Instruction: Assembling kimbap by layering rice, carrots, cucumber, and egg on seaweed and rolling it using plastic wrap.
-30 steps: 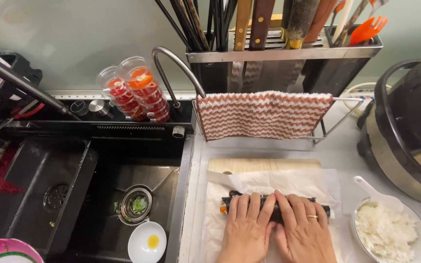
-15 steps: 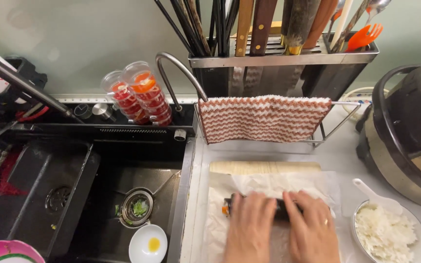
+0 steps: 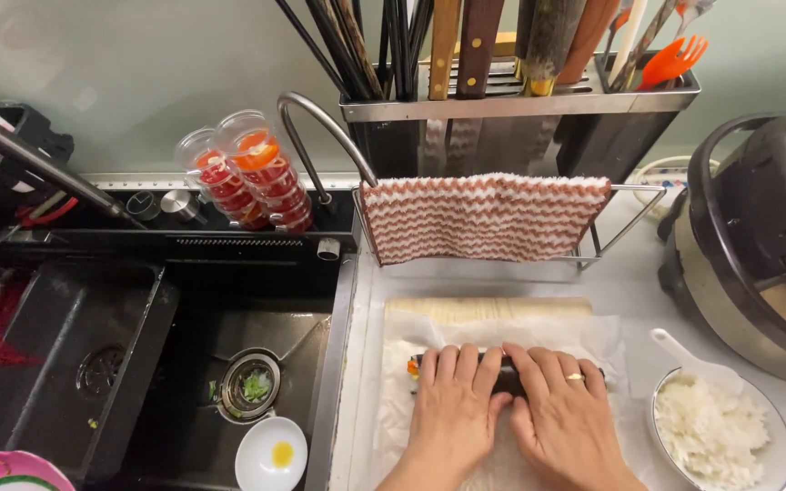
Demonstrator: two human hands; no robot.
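Note:
A dark seaweed roll (image 3: pixel 506 377) lies across a white paper sheet (image 3: pixel 511 329) on a bamboo mat (image 3: pixel 488 308) at the bottom centre. Orange and green filling shows at its left end. My left hand (image 3: pixel 452 414) presses down on the roll's left half, fingers curled over it. Beside it, my right hand (image 3: pixel 559 411), with a ring on one finger, covers the right half. Most of the roll is hidden under the fingers.
A bowl of white rice (image 3: pixel 716 435) with a white paddle stands at the right, below a dark rice cooker (image 3: pixel 761 245). A striped towel (image 3: pixel 484 215) hangs on a rail under a utensil rack (image 3: pixel 511 91). The black sink (image 3: pixel 175 364) at the left holds a small white dish (image 3: pixel 271 454).
The roll and both hands have shifted slightly away from me on the mat, and the camera has tilted, showing more of the rack above.

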